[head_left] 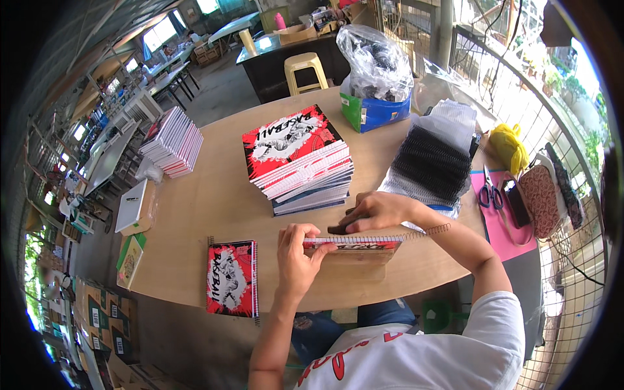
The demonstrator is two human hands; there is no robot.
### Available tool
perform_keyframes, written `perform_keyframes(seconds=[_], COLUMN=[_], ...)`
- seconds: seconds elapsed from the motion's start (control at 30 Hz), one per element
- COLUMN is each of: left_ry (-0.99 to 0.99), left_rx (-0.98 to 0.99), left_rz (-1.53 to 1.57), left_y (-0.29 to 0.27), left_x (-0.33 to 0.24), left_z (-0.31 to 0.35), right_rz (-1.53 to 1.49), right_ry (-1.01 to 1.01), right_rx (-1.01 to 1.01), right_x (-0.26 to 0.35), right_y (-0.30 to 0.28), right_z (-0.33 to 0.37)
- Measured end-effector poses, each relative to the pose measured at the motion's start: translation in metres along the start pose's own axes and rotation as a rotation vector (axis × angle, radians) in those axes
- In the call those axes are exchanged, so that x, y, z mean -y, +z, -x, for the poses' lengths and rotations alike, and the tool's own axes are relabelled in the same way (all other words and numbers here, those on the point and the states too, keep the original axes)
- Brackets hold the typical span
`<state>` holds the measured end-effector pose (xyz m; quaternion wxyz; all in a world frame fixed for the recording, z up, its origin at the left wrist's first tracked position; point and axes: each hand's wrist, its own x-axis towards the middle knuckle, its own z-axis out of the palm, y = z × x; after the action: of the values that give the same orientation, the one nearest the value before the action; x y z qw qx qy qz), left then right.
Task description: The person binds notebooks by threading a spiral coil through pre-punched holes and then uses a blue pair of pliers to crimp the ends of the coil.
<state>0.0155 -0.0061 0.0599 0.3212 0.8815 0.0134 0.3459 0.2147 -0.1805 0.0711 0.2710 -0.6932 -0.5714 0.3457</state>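
A red-covered notebook (364, 246) stands on edge in front of me, its bound edge facing up. My left hand (299, 250) grips its left end, thumb on the near cover. A thin wire coil (429, 231) runs along that edge and sticks out past the right end. My right hand (377, 211) is closed on a small dark object (338, 229) just beyond the coil; its kind is hard to make out. On the left lies another red notebook (232, 276) with coil ends protruding. Behind my hands rises a tall stack of red-covered books (299, 156).
A bundle of black wire coils (437, 162) lies on plastic at right, beside scissors (491, 192), a phone (515, 203) and a patterned pouch (538, 200). A blue-green box (377, 112) holds a plastic bag. Another book stack (172, 143) and a white box (136, 205) stand left.
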Motion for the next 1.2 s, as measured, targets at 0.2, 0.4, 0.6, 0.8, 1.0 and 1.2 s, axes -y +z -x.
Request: perform_keyframes(seconds=[0.2,0.4,0.6,0.8,1.0,1.2], left_ry=[-0.05,-0.047,-0.386,-0.171,-0.332,-0.37], left_rx=[0.018,-0.052,0.009,0.031,0.062,0.055], left_rz=[-0.025,0.041,0.57,0.358,0.566,0.549], left_y=[-0.003,-0.006,-0.015,-0.016,-0.012,-0.013], left_x=[0.0,0.004,0.054,0.034,0.035,0.035], left_z=[0.001,0.0,0.017,0.006,0.01,0.01], right_rz=[0.055,-0.111,-0.06,-0.081,0.045,-0.148], right_ry=[0.011,0.047,0.006,0.01,-0.058,-0.1], right_rx=[0.014,-0.099,-0.083,-0.062,-0.007,-0.058], right_x=[0.004,-0.005,0.0,0.005,0.009,0.008], right_y=[-0.004,0.006,0.008,0.01,0.005,0.011], right_z=[-0.014,-0.018,-0.027,-0.025,-0.032,-0.037])
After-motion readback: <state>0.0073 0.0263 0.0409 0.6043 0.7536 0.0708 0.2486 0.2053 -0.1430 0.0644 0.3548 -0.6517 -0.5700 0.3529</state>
